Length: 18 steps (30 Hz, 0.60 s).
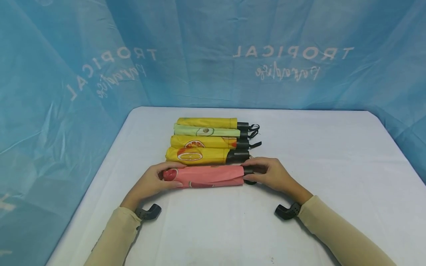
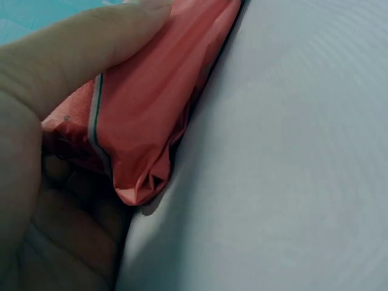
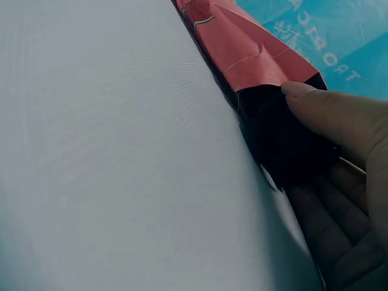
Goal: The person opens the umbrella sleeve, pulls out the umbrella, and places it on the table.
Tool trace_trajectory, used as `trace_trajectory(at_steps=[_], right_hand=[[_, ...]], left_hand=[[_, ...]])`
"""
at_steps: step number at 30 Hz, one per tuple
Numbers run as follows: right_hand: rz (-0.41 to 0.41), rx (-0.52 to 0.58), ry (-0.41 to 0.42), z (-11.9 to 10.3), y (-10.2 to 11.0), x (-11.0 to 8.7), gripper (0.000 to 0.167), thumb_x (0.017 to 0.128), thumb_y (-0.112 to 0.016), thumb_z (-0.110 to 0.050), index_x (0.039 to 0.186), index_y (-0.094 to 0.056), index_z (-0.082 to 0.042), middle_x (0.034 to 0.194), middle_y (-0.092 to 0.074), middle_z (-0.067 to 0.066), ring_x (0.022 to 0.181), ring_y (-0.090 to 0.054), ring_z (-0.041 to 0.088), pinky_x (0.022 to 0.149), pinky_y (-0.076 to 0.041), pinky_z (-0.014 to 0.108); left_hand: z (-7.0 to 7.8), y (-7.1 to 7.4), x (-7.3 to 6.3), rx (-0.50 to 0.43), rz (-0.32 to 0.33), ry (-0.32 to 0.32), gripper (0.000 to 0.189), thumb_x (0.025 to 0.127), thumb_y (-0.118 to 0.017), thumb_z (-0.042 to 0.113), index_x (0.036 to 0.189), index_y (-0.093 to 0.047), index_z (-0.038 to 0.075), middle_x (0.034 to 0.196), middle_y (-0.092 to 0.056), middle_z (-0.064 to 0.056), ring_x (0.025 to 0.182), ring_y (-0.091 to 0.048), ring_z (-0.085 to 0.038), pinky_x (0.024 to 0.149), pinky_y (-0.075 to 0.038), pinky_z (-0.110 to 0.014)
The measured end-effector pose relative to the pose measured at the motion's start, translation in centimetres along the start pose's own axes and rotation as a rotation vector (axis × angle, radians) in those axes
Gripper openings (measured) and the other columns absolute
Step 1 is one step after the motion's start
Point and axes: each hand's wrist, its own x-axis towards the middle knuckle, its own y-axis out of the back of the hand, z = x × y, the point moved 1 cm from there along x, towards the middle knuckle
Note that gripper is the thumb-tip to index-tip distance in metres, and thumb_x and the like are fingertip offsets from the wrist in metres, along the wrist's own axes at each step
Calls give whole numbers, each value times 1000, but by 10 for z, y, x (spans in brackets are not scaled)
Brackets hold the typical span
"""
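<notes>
A pink folded umbrella (image 1: 213, 176) with a watermelon print lies crosswise, nearest me in a row of umbrellas. Its cloth end sits between the thumb and fingers of my left hand (image 1: 154, 181). At the other end, my right hand (image 1: 272, 174) grips the black handle (image 3: 285, 136), its thumb at the seam where pink cloth meets black. In the left wrist view, the left thumb presses over the loose pink fabric (image 2: 142, 121) while the fingers curl underneath. Just behind it lies a yellow umbrella (image 1: 213, 156) with an orange-slice print.
Farther back in the row are another yellow fruit-print umbrella (image 1: 214, 142), a pale green avocado one (image 1: 226, 132) and a plain yellow one (image 1: 206, 122), handles to the right. They rest on a white-covered table (image 1: 332, 166). Blue printed sheeting (image 1: 206, 55) hangs behind and at the sides.
</notes>
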Motion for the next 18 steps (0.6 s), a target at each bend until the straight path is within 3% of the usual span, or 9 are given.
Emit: trace_trajectory(at_steps=[10, 18], right_hand=[[20, -40, 23, -1, 2, -1, 38, 84, -87, -35, 120, -76, -31, 119, -72, -13, 123, -61, 12, 100, -51, 30], [10, -133, 24, -4, 2, -2, 44, 81, -89, -35, 122, -75, -28, 121, -71, -14, 125, -60, 13, 107, -47, 40]], left_hand=[[0, 0, 0, 16, 14, -3, 54, 80, -89, 42, 129, -67, 40, 130, -61, 4, 110, -58, -25, 88, -56, -34], [-2, 0, 0, 17, 23, 3, 56, 79, -90, 40, 130, -68, 35, 129, -62, 1, 107, -58, -26, 85, -56, -31]])
